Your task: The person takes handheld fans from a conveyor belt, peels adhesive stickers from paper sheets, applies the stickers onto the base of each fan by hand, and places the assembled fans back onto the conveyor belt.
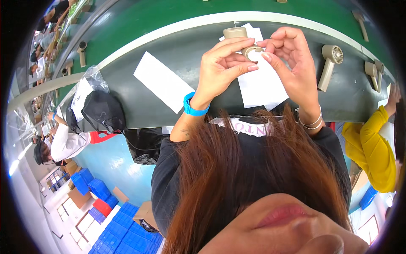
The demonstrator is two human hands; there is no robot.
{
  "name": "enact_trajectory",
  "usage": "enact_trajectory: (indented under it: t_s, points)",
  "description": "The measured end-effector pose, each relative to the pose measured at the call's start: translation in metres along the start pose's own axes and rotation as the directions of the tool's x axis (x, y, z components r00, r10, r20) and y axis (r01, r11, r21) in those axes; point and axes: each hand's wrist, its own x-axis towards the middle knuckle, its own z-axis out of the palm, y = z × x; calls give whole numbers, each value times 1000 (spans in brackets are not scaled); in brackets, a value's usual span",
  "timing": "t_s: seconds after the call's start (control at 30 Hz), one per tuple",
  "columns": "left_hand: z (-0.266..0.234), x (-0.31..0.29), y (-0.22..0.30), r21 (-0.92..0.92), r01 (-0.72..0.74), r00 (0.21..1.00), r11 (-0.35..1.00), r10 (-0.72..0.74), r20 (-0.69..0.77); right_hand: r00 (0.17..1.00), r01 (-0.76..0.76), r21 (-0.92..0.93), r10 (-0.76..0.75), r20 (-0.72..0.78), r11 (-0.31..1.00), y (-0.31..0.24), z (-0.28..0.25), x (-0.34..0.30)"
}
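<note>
My left hand is wrapped round a beige handheld fan, held above the dark workbench. The fan's round head shows beyond my fingers, and its rounded handle end points toward my right hand. A small white piece covers that end; I cannot tell whether it is a label or a cap. At the same end my right hand has its fingers curled, with thumb against the white piece and index fingertip by the rim. Under my hands lie white paper sheets, partly hidden.
Another white sheet lies left on the workbench. To the right are a beige fan and smaller ones. A black bag sits at left. Beyond the white rim runs a green belt. A yellow-sleeved co-worker is at right.
</note>
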Motion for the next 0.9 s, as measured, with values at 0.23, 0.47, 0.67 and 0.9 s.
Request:
enact_trajectory:
  t_s: [0.23, 0.47, 0.67, 0.9]
  points:
    - [0, -2, -4, -44, -3, 1000, 999, 3, 4, 1000, -18, -50, 18, -12, 999, -2, 1, -1]
    - [-1, -1, -5, -46, -18, 1000, 999, 18, 4, 1000, -22, -58, 22, 3, 998, -4, 1, 1]
    - [0, -1, -6, -52, -8, 1000, 999, 8, 1, 999, -36, -54, 36, 5, 998, -4, -1, 1]
    - [-1, -2, -6, -54, -4, 1000, 999, 4, 3, 1000, -22, -64, 23, 21, 998, -1, -4, 1]
